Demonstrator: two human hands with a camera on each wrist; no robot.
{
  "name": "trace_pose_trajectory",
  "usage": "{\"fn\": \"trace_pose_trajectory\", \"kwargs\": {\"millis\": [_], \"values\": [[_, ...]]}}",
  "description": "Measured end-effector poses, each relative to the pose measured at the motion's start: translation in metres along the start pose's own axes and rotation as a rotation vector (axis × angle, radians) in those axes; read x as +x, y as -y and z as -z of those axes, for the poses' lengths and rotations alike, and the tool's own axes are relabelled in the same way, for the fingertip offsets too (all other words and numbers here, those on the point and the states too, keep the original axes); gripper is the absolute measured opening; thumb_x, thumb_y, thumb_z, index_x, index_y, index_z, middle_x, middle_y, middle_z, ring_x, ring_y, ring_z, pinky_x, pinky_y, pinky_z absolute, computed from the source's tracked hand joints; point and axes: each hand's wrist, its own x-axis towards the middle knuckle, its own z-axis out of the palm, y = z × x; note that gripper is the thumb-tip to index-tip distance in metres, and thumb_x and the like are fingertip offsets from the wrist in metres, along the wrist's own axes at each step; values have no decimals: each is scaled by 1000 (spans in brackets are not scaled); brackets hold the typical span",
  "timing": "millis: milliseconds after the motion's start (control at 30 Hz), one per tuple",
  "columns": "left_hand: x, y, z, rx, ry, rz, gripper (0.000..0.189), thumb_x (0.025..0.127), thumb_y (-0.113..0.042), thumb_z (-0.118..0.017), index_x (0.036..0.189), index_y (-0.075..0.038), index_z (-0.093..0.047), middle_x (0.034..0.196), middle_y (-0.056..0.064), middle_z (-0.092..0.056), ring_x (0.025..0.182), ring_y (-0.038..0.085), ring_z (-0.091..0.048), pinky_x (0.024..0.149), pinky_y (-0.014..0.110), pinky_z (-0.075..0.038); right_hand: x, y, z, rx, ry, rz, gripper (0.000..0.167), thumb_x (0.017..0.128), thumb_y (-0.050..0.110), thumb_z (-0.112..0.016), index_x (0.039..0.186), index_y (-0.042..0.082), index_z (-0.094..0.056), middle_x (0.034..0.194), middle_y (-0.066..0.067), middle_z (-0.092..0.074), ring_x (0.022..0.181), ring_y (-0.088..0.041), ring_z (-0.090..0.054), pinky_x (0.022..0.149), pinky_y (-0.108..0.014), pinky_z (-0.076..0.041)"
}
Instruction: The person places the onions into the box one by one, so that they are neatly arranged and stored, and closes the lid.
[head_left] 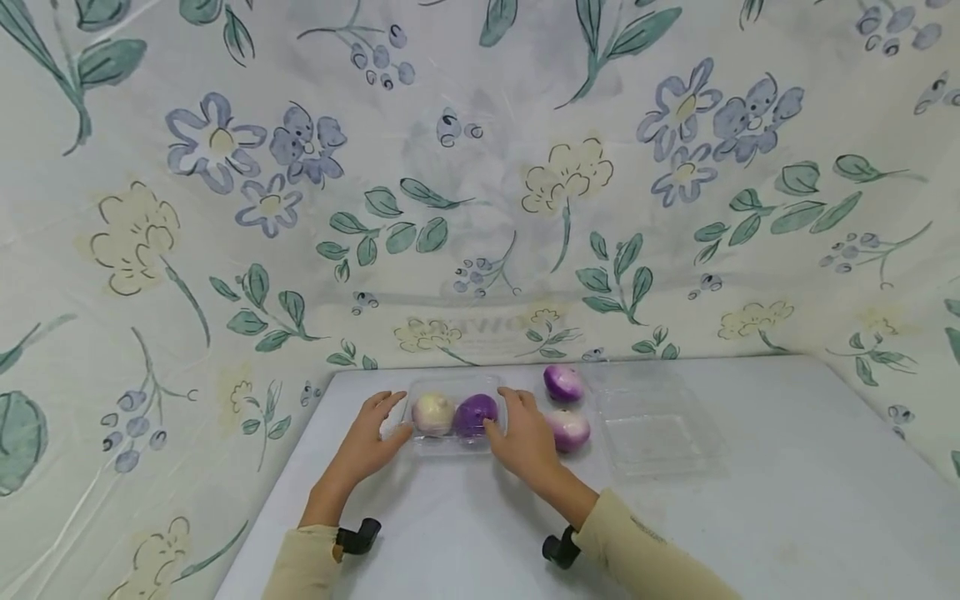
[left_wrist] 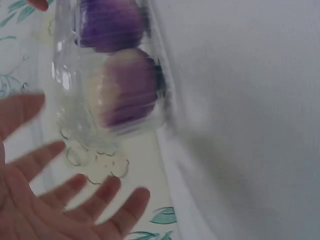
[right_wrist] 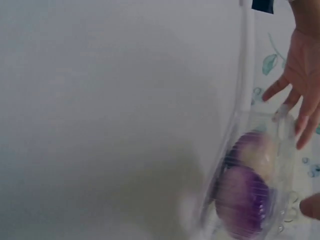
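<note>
A clear plastic box (head_left: 459, 448) holds two onions side by side, a pale one (head_left: 432, 414) and a deep purple one (head_left: 476, 414). Ridged clear plastic covers both of them in the wrist views. At the box's left end, my left hand (head_left: 372, 437) has its fingers spread; the left wrist view shows a gap between these fingers (left_wrist: 132, 210) and the plastic. My right hand (head_left: 525, 429) is around the right end, thumb by the front corner and fingers by the back corner, without a curled grip.
Two more purple-and-white onions, one behind (head_left: 563, 382) and one in front (head_left: 570, 429), lie just right of my right hand. Further right is another clear plastic container (head_left: 660, 446). A floral sheet (head_left: 480, 208) hangs behind the white table (head_left: 465, 533).
</note>
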Motion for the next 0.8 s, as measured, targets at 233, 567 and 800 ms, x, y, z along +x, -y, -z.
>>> {"fn": "trace_pose_trajectory", "kwargs": {"millis": [233, 567, 800], "values": [[6, 7, -6, -54, 156, 25, 82, 91, -43, -69, 155, -11, -31, 163, 25, -16, 142, 50, -33, 104, 65, -40, 13, -13, -16, 70, 225, 32, 71, 93, 34, -68, 149, 2, -39, 154, -23, -38, 141, -39, -41, 113, -55, -36], [30, 7, -11, -49, 196, 53, 79, 88, -37, -74, 153, -13, -37, 161, 27, -21, 134, 51, -44, 108, 67, -35, 26, -25, -24, 167, 182, 25, 68, 92, 25, -70, 147, -1, -40, 153, -24, -39, 143, -40, -37, 118, -52, -30], [32, 11, -7, -57, 207, 51, 79, 88, -36, -74, 153, -12, -35, 160, 28, -20, 134, 52, -42, 108, 66, -36, 30, -23, -27, 173, 213, 26, 68, 94, 26, -68, 149, -1, -37, 154, -24, -38, 144, -39, -36, 119, -51, -29]]}}
